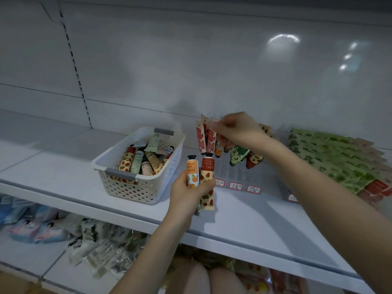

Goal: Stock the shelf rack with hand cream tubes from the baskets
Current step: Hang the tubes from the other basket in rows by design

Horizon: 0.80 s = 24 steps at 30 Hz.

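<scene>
White shelf [53,166] carries cream perforated plastic basket [135,188] of loose tubes [146,161], left of clear slotted rack [239,175]. Right hand [237,128]: grip pinches crimped top of red-flowered tube [211,139] standing cap-down in rack. Left hand [187,195]: grip wraps orange-fruit tube [192,172] and strawberry-print tube [207,175], caps up.

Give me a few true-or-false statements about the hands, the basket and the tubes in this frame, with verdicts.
1. The left hand grips fruit-print tubes, caps up. True.
2. The basket is empty. False: it holds loose tubes.
3. The right hand pinches standing tubes in the clear rack. True.
4. The basket sits to the right of the clear rack. False: it sits to its left.
</scene>
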Available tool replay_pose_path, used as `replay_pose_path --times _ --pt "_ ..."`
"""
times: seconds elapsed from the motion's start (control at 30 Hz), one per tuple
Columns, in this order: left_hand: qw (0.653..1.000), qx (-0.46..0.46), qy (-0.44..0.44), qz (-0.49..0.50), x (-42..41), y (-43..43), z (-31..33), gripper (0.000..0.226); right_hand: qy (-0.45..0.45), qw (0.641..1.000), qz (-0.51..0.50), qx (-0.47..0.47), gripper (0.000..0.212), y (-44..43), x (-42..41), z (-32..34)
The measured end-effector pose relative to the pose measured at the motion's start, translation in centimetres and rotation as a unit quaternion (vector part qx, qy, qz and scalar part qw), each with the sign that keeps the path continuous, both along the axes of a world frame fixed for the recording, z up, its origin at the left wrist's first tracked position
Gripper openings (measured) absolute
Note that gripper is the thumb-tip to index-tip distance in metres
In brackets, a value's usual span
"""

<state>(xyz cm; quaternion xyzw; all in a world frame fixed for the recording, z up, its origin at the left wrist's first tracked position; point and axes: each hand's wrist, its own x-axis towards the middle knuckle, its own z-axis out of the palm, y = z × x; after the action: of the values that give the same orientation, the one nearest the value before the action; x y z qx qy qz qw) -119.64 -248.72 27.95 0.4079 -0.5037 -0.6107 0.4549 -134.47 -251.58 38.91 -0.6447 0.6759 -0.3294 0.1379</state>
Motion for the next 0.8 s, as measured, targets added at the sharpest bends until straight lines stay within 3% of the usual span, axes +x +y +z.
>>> replay_pose_path --times 0.17,0.37,0.47,0.57,0.7,0.8 --pt "1.0 -0.02 -0.017 -0.009 0.1 1.0 0.8 0.023 0.0 0.995 0.084 0.056 0.028 3.0 1.1 -1.7" --pt "1.0 -0.014 0.016 -0.019 0.8 1.8 0.5 0.017 -0.177 0.983 0.037 0.037 0.017 4.3 -0.5 -3.1" --pt "0.999 -0.003 0.044 -0.011 1.2 1.8 0.0 0.013 -0.273 0.961 -0.021 0.035 0.022 4.9 -1.8 -3.7" --pt "0.997 0.002 0.072 0.033 1.1 1.7 -0.1 0.01 -0.345 0.937 -0.03 0.054 0.012 6.2 -2.5 -5.0" --pt "0.992 -0.026 0.086 0.089 0.8 1.4 0.2 0.011 -0.36 0.926 -0.002 0.116 0.008 8.1 -2.9 -7.0" --pt "0.993 -0.071 0.035 0.084 0.4 1.3 0.2 0.011 -0.291 0.949 0.015 0.118 0.008 8.8 -3.5 -7.8"
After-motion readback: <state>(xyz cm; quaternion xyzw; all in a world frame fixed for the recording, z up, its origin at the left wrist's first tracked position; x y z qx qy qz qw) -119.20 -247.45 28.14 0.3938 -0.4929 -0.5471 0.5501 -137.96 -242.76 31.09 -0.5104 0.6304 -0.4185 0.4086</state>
